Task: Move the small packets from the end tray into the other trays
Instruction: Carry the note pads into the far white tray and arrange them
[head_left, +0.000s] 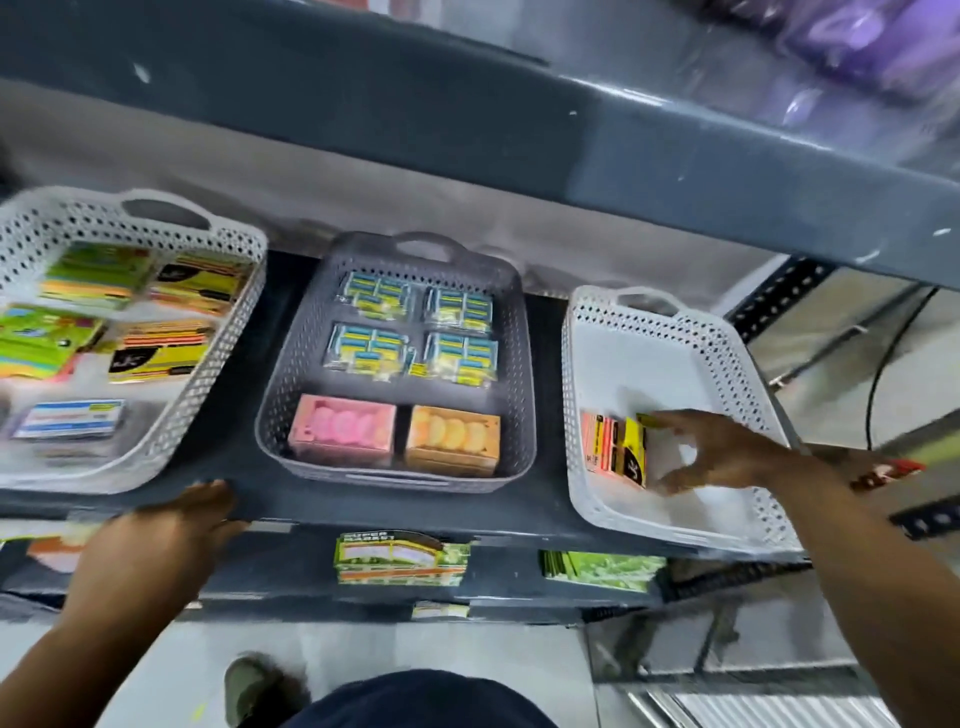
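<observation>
Three perforated trays stand on a dark shelf. In the white end tray (675, 364) on the right, a small stack of yellow, black and orange packets (615, 449) leans near the front left. My right hand (711, 452) reaches into this tray, thumb and fingers curled around the stack's right side. The grey middle tray (291, 364) holds blue-yellow packets, a pink box and an orange box. The white left tray (218, 332) holds several green, yellow and black packets. My left hand (176, 525) rests palm down on the shelf's front edge, holding nothing.
A dark upper shelf (467, 130) hangs close over the trays. Below the shelf edge sit a green-and-orange box (400, 558) and green packets (597, 571). A black cable (878, 395) and metal frame stand at the right. My foot (260, 691) is on the tiled floor.
</observation>
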